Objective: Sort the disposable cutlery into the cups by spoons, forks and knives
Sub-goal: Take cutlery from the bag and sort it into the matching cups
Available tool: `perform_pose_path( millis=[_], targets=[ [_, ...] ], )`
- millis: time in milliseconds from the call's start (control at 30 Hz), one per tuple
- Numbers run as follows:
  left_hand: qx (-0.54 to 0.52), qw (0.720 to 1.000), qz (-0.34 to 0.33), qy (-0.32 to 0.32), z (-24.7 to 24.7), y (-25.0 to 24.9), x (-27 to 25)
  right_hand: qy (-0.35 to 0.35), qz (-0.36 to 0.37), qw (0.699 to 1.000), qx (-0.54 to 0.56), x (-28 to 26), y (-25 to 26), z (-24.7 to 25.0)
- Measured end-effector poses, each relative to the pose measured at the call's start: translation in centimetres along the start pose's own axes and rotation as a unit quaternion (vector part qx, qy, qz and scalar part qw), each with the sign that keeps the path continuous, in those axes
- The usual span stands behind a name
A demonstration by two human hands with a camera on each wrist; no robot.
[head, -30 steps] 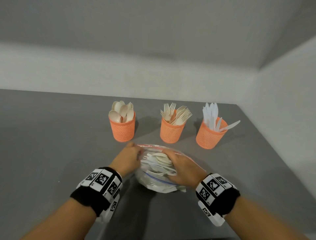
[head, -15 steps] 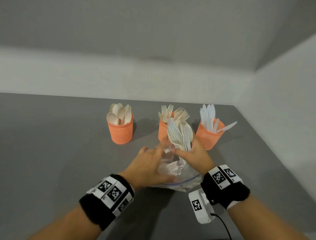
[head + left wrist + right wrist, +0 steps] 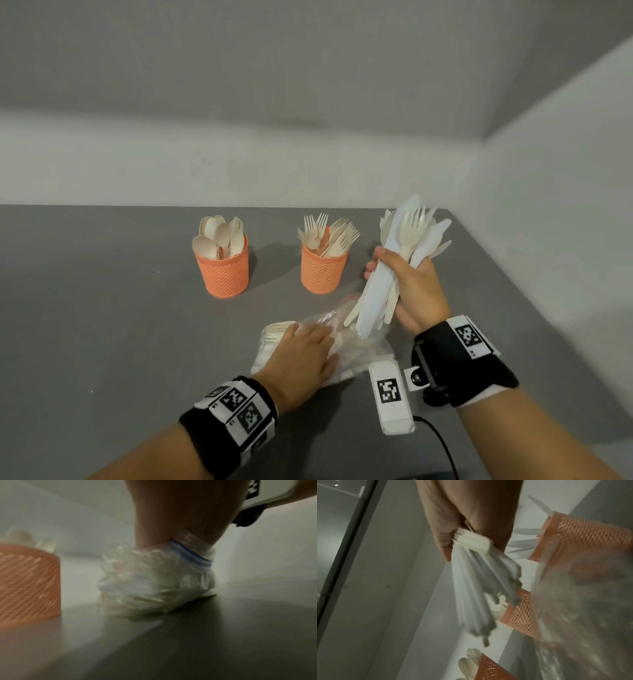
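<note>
Three orange mesh cups stand in a row at the back of the grey table. The left cup (image 3: pixel 222 274) holds spoons and the middle cup (image 3: pixel 323 274) holds forks. In the right wrist view the knife cup (image 3: pixel 583 540) shows, but in the head view my right hand hides it. My right hand (image 3: pixel 394 270) grips a mixed bundle of cutlery (image 3: pixel 407 240), raised above the table with the heads pointing up. My left hand (image 3: pixel 308 346) lies flat on a crumpled clear zip bag (image 3: pixel 363 349) that still holds cutlery (image 3: pixel 154 580).
A white wall runs close along the table's right edge (image 3: pixel 513 274) and another along the back. A black cable (image 3: pixel 442 442) trails from my right wrist unit over the near table. The spoon cup (image 3: pixel 29 582) stands just left of the bag.
My right hand has pulled the bundle out of the bag and lifted it up and to the right. My left hand has shifted onto the bag and flattened over it.
</note>
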State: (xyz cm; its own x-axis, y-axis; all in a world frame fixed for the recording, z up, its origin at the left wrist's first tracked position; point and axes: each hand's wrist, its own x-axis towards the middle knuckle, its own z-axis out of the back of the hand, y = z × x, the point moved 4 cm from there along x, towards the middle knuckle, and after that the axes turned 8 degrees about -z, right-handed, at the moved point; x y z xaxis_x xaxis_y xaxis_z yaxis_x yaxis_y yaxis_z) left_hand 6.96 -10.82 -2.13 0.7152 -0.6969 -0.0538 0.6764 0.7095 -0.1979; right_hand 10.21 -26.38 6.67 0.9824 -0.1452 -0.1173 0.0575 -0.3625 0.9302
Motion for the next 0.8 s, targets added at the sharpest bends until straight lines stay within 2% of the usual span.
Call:
perform_pose_path(
  millis=[100, 133, 200, 267, 300, 333, 367, 400, 467, 567, 633, 700, 800],
  targets=[
    [-0.097, 0.988, 0.093, -0.081, 0.7, 1.4, 0.3, 0.014, -0.034, 0.999, 0.038, -0.2, -0.3, 0.1],
    [-0.145, 0.977, 0.128, -0.085, 0.9, 2.0, 0.4, 0.021, -0.043, 0.998, 0.051, -0.3, -0.4, 0.0],
    [-0.214, 0.96, 0.176, -0.048, 0.9, 2.7, 0.8, 0.031, -0.067, 0.995, 0.064, -0.2, -0.6, -0.1],
    [-0.203, 0.961, 0.186, 0.002, 1.2, 2.8, 1.4, 0.036, -0.092, 0.994, 0.053, -0.1, -0.8, -0.2],
    [-0.193, 0.965, 0.175, -0.003, 2.0, 2.7, 1.6, 0.037, -0.101, 0.993, 0.043, -0.1, -0.9, -0.2],
    [-0.213, 0.964, 0.153, -0.036, 3.2, 2.3, 1.7, 0.035, -0.107, 0.993, 0.036, 0.0, -1.0, -0.2],
    [-0.279, 0.949, 0.124, -0.083, 4.6, 1.8, 1.8, 0.034, -0.109, 0.993, 0.031, 0.0, -1.0, -0.3],
    [-0.371, 0.915, 0.097, -0.125, 6.2, 1.2, 1.7, 0.037, -0.11, 0.993, 0.025, -0.1, -1.0, -0.5],
    [-0.546, 0.821, 0.055, -0.157, 8.1, 0.2, 1.9, 0.056, -0.109, 0.992, 0.018, -0.4, -0.7, -1.3],
    [-0.687, 0.716, 0.025, -0.12, 8.0, -0.8, 2.8, 0.097, -0.108, 0.989, 0.004, -1.2, -0.5, -3.4],
    [-0.744, 0.662, 0.02, -0.088, 7.5, -1.1, 2.9, 0.118, -0.1, 0.987, -0.047, -1.3, -0.6, -4.6],
    [-0.764, 0.642, 0.011, -0.057, 7.1, -1.3, 2.6, 0.141, -0.108, 0.974, -0.138, -1.1, -1.0, -5.3],
    [-0.762, 0.646, 0.008, -0.044, 7.2, -1.1, 2.0, 0.134, -0.133, 0.946, -0.262, -0.6, -1.4, -5.1]
  ],
)
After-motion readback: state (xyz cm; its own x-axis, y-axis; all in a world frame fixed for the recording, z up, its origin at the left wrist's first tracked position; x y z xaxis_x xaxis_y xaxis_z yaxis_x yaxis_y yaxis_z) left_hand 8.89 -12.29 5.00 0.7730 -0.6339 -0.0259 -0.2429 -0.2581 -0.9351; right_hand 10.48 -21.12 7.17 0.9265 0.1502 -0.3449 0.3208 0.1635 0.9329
